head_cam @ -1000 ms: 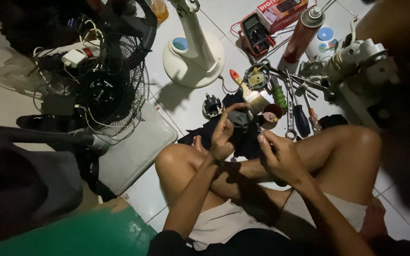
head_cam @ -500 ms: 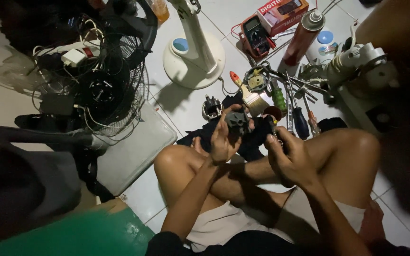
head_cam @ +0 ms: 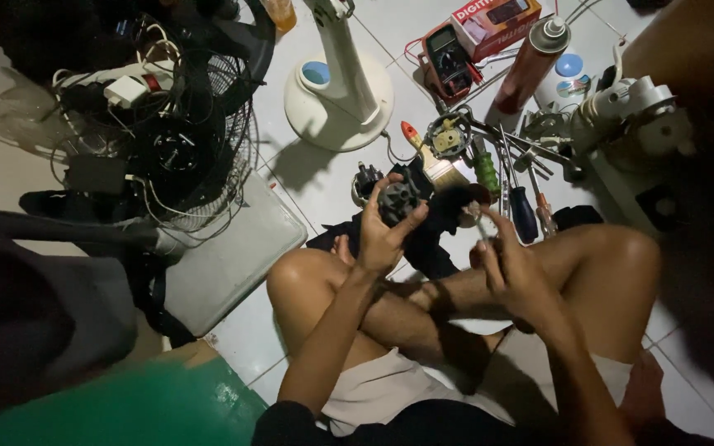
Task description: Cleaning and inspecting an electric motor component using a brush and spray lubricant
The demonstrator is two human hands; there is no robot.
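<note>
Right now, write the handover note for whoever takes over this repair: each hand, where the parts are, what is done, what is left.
Left hand: raised over the crossed legs, gripping a small dark motor part.
Right hand: apart from it, pinching a thin tool whose tip I cannot make out.
Parts: the fan guard lies off on the floor at left, the white fan stand upright beyond. Screwdrivers, a paintbrush, a multimeter and a spray can lie on the tiles ahead.
Done: fan taken apart, motor part out.
Left: probably work on the part, then reassembly.
</note>
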